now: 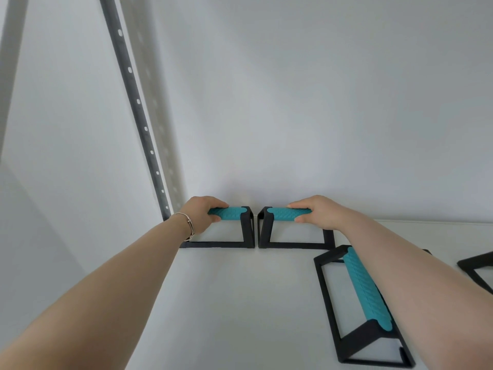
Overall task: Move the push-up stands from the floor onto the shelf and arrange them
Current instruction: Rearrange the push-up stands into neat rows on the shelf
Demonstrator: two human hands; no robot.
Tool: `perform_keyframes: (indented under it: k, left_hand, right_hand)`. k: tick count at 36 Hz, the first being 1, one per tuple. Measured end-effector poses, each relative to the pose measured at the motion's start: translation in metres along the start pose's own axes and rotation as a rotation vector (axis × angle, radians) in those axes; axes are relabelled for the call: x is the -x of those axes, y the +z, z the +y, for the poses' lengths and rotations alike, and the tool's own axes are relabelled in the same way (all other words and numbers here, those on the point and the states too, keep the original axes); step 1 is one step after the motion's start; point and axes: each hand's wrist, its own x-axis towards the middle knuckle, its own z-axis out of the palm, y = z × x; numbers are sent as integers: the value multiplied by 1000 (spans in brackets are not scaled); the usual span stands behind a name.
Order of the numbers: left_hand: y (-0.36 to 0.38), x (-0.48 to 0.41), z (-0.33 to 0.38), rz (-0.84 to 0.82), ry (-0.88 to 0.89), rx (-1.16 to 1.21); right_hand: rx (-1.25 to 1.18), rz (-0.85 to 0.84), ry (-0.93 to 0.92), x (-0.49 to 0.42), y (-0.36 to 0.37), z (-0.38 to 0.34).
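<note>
On the smooth white shelf (226, 303), four stands can be made out, so the moving is judged largely done and the arranging under way. A third stand (365, 297) is lying askew under the right forearm and a fourth (474, 268) is cut off at the edge, both apparently left to be straightened. At the back wall, the left stand (240, 228) and right stand (269, 228), angular black frames with ribbed teal grips, are set end to end, nearly touching, each grip being wrapped by the left hand (202, 214) and right hand (317, 212).
</note>
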Motion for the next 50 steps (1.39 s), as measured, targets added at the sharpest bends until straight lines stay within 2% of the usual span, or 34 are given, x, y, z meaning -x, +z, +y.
perform_keyframes:
  k: [30, 50]
  left_hand:
    - [0, -1, -3, 10, 30, -7]
    - [-2, 2, 6, -2, -11, -28]
  right_hand:
    - [22, -10, -2, 0, -2, -1]
    - [40, 57, -7, 6, 7, -1]
